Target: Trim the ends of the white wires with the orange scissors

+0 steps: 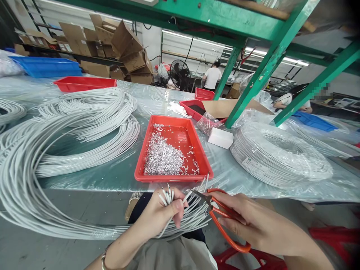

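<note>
Head view, table: a red tray stands just beyond the hands, silver pieces heaped towards its left side
Table left: looped pale coils, a blue tray and a long red tray behind them
Table right: a wrapped coil beside a small white box
In the way: green posts slant across the right side, in front of part of the far workspace
Background: cardboard boxes, a black fan
Left hand: fingers curled closed around white cables above the lap, in front of the near table edge, tips poking up
Right hand: closed round the orange handles of scissors, blades pointing at a cable by the left fingertips; contact cannot be told
Hidden: most right fingers behind handle and hand; cable bundle partly under the left forearm
Cut off: left coils at the picture edge, red stool at the right
Hard to read: the label on the wrapped coil
Count: one pair of scissors, three slanting posts, two blue trays, two people in the background; cables too crowded to count
</note>
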Demonstrator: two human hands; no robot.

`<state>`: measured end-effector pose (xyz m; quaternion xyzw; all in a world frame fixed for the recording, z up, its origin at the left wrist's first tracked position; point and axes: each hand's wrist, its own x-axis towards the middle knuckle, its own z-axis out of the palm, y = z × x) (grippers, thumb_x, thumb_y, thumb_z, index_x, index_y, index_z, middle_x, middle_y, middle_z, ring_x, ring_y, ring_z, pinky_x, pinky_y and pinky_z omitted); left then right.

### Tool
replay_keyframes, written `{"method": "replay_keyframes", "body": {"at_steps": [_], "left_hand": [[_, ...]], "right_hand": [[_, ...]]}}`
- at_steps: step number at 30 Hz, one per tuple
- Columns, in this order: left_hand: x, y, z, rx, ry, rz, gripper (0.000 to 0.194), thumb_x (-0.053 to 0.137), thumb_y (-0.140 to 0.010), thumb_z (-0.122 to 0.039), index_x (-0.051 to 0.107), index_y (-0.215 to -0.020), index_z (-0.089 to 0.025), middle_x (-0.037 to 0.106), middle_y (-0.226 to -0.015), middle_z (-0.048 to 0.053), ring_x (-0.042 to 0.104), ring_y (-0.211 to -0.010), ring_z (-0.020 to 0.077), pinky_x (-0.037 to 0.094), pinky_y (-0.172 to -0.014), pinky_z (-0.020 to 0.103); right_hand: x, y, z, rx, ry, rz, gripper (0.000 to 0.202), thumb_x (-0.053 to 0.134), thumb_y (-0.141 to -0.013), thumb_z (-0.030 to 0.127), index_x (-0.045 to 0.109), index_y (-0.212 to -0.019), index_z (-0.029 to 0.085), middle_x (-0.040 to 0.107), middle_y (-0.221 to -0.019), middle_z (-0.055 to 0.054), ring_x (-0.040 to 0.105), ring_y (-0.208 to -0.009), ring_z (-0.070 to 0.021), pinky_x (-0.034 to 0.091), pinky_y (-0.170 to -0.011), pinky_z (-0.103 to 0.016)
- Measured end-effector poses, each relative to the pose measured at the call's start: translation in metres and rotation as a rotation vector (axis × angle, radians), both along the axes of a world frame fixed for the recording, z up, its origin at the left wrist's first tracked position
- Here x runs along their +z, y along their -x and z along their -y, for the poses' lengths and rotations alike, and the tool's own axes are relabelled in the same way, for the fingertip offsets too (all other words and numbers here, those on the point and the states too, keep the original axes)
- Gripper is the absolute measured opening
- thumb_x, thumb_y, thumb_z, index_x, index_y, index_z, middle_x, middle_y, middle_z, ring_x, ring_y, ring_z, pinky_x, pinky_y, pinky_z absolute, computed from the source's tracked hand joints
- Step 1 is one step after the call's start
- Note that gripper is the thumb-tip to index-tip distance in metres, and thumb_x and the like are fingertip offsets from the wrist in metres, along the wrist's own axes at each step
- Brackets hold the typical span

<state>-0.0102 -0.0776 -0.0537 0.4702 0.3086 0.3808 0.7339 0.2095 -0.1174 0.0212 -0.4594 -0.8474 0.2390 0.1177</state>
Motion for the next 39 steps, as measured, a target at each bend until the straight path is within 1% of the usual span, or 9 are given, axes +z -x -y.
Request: {"method": "replay_keyframes", "body": {"at_steps": [5, 10, 13, 16, 20, 25, 31, 34, 39], "left_hand": [[-0.004, 0.005, 0.0, -0.171, 0.095, 0.115, 0.035, 0.065, -0.07, -0.045, 0.055, -0.06, -0.013, 0.047, -0.036, -0.004, 0.035, -0.026, 0.0049, 0.023, -0.03, 0.017], [-0.001, 0.003, 0.002, -0.133, 0.021, 0.048, 0.036, 0.062, -0.072, -0.048, 0.055, -0.063, -0.014, 0.045, -0.035, -0.006, 0.035, -0.027, 0.0043, 0.023, -0.033, 0.017], [-0.001, 0.0, 0.004, -0.139, -0.058, -0.028, 0.038, 0.057, -0.075, -0.051, 0.054, -0.066, -0.014, 0.046, -0.038, -0.005, 0.035, -0.028, 0.0046, 0.026, -0.036, 0.018], [-0.003, -0.001, 0.005, -0.134, -0.094, -0.061, 0.037, 0.056, -0.076, -0.051, 0.054, -0.069, -0.014, 0.049, -0.045, -0.004, 0.038, -0.032, 0.0052, 0.026, -0.037, 0.018], [0.0, -0.002, 0.005, -0.13, -0.134, -0.081, 0.034, 0.06, -0.074, -0.048, 0.056, -0.07, -0.014, 0.051, -0.056, -0.001, 0.033, -0.04, 0.0052, 0.025, -0.04, 0.02], [0.008, -0.005, 0.002, -0.1, -0.225, -0.114, 0.033, 0.059, -0.075, -0.046, 0.057, -0.065, -0.014, 0.04, -0.052, -0.004, 0.029, -0.048, 0.0079, 0.022, -0.044, 0.022], [0.005, -0.005, -0.001, 0.022, -0.292, -0.137, 0.028, 0.06, -0.077, -0.033, 0.048, -0.058, -0.016, 0.036, -0.051, -0.006, 0.029, -0.049, 0.0081, 0.025, -0.047, 0.021], [0.003, -0.005, 0.0, 0.061, -0.274, -0.129, 0.028, 0.062, -0.076, -0.032, 0.047, -0.059, -0.016, 0.037, -0.051, -0.006, 0.029, -0.049, 0.0076, 0.025, -0.046, 0.02], [0.001, -0.005, -0.002, 0.071, -0.266, -0.091, 0.029, 0.065, -0.073, -0.036, 0.051, -0.058, -0.015, 0.041, -0.051, -0.005, 0.034, -0.047, 0.0066, 0.028, -0.045, 0.019]], "right_hand": [[-0.003, -0.001, -0.009, 0.018, 0.121, -0.175, 0.029, 0.054, -0.08, 0.014, 0.061, -0.107, 0.023, 0.059, -0.066, -0.002, 0.051, -0.056, -0.0157, 0.038, -0.048, -0.025], [-0.021, 0.011, -0.02, -0.143, 0.431, -0.654, 0.014, 0.06, -0.079, 0.026, 0.064, -0.089, 0.016, 0.032, -0.05, 0.008, 0.025, -0.041, -0.0068, 0.021, -0.039, -0.021], [-0.029, 0.03, -0.022, -0.229, 0.453, -0.845, 0.012, 0.068, -0.073, 0.026, 0.063, -0.074, 0.015, 0.035, -0.042, 0.01, 0.026, -0.036, -0.0051, 0.019, -0.037, -0.021], [-0.035, 0.046, -0.024, -0.28, 0.556, -1.021, 0.024, 0.072, -0.069, 0.024, 0.055, -0.054, 0.015, 0.042, -0.035, 0.009, 0.028, -0.032, -0.0044, 0.016, -0.037, -0.022], [-0.042, 0.053, -0.025, -0.295, 0.718, -1.186, 0.035, 0.069, -0.071, 0.036, 0.048, -0.05, 0.018, 0.034, -0.03, 0.011, 0.022, -0.031, -0.0046, 0.013, -0.038, -0.024], [-0.047, 0.055, -0.024, -0.282, 0.855, -1.247, 0.038, 0.067, -0.071, 0.04, 0.045, -0.048, 0.019, 0.031, -0.028, 0.012, 0.021, -0.03, -0.0042, 0.015, -0.04, -0.024], [-0.049, 0.055, -0.023, -0.335, 0.837, -1.299, 0.027, 0.067, -0.073, 0.037, 0.056, -0.06, 0.017, 0.037, -0.028, 0.012, 0.019, -0.028, -0.0031, 0.015, -0.038, -0.023], [-0.047, 0.054, -0.021, -0.385, 0.699, -1.205, 0.025, 0.07, -0.071, 0.037, 0.062, -0.068, 0.014, 0.044, -0.034, 0.009, 0.025, -0.033, -0.0044, 0.013, -0.038, -0.023], [-0.042, 0.056, -0.019, -0.437, 0.57, -1.124, 0.031, 0.07, -0.069, 0.036, 0.054, -0.052, 0.016, 0.048, -0.042, 0.006, 0.023, -0.036, -0.0048, 0.012, -0.038, -0.023]]}}
